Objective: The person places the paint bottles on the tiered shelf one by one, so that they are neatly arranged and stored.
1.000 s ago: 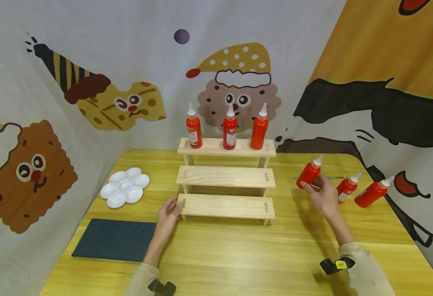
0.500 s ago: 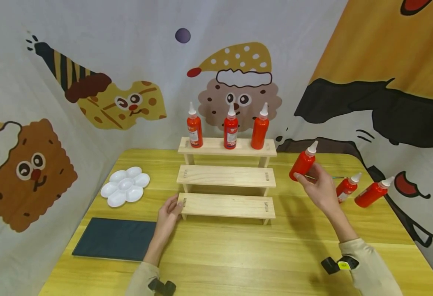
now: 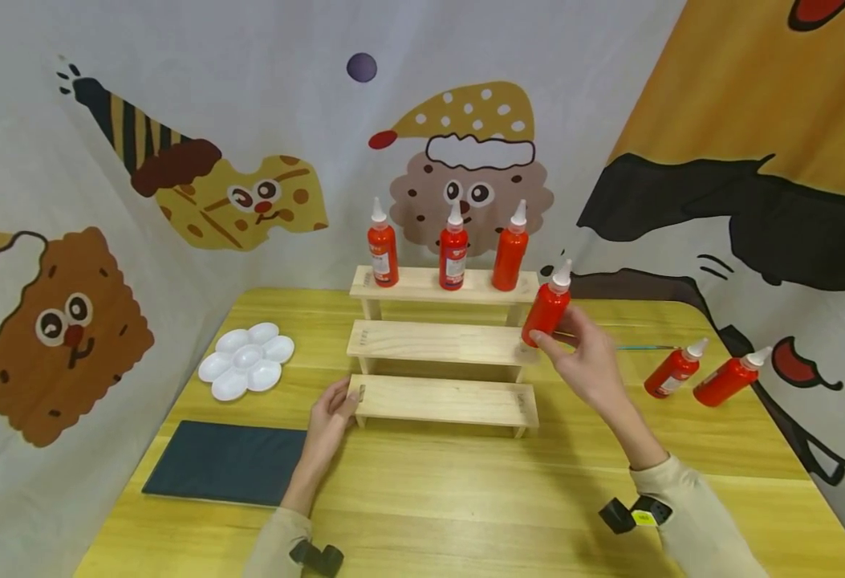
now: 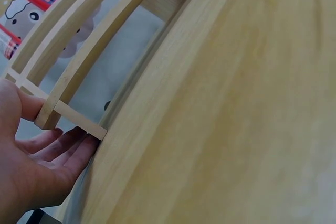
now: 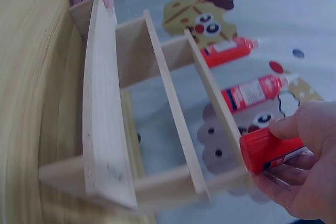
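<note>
Clock positions as in the head view, with the stand at centre and 12 at the far side.

1. Right grip (image 3: 584,353), at 3 o'clock: thumb and fingers clamped round one red bottle.
2. Held bottle (image 3: 547,311), red, white nozzle uppermost: at 2 o'clock, by the right end of the middle tier; contact with the stand cannot be told.
3. Left grip (image 3: 330,421), at 8 o'clock: clamped on the stand's bottom tier at its left end, thumb on the board, fingers below by the leg.
4. Three-tier stand (image 3: 442,400), pale wood, stepped, its highest tier at 12 o'clock.
5. Three red bottles, upright in a row on the top tier: left bottle (image 3: 383,255), centre bottle (image 3: 453,258), right bottle (image 3: 511,261).
6. Slim teal rod (image 3: 649,348), at 3 o'clock, partly hidden by the right grip.
7. Two further red bottles, at 3 o'clock beyond the right grip: nearer bottle (image 3: 671,374), outer bottle (image 3: 725,382).
8. White flower-shaped palette (image 3: 247,357), at 9 o'clock.
9. Dark rectangular board (image 3: 227,461), at 8 o'clock.
10. Desk (image 3: 465,498), yellowish wood grain, under all.
11. Cartoon-printed curtain (image 3: 263,80), behind, at 12 o'clock.
</note>
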The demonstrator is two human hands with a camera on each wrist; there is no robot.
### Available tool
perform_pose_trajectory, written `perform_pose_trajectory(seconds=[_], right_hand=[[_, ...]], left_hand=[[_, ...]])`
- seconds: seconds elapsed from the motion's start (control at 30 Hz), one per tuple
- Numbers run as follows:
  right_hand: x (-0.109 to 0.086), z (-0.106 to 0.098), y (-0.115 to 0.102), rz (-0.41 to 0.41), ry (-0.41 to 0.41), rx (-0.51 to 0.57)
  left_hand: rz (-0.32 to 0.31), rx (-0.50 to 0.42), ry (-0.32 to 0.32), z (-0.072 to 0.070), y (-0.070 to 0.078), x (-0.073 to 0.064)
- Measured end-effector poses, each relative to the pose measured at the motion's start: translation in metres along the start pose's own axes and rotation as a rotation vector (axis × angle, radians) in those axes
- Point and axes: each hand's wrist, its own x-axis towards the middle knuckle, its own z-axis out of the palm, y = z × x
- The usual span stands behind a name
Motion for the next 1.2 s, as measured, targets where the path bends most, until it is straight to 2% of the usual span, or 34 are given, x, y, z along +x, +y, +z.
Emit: perform_pose_trajectory(seconds=[0.27, 0.63, 0.9, 1.2], right_hand=[[0.011, 0.035, -0.021, -0.030, -0.086, 0.089], [0.029, 0.099, -0.042, -0.025, -0.207, 0.197], [0.041, 0.140, -0.055, -0.061, -0.259, 0.251], [0.050, 0.168, -0.060, -0.081, -0.258, 0.281]], left_hand=[[-0.001, 0.004, 0.005, 0.001, 0.001, 0.000], [-0.002, -0.012, 0.019, 0.001, -0.002, 0.002], [0.009, 0.005, 0.029, 0.002, 0.001, 0.001], [0.011, -0.006, 0.019, 0.001, 0.000, 0.000]])
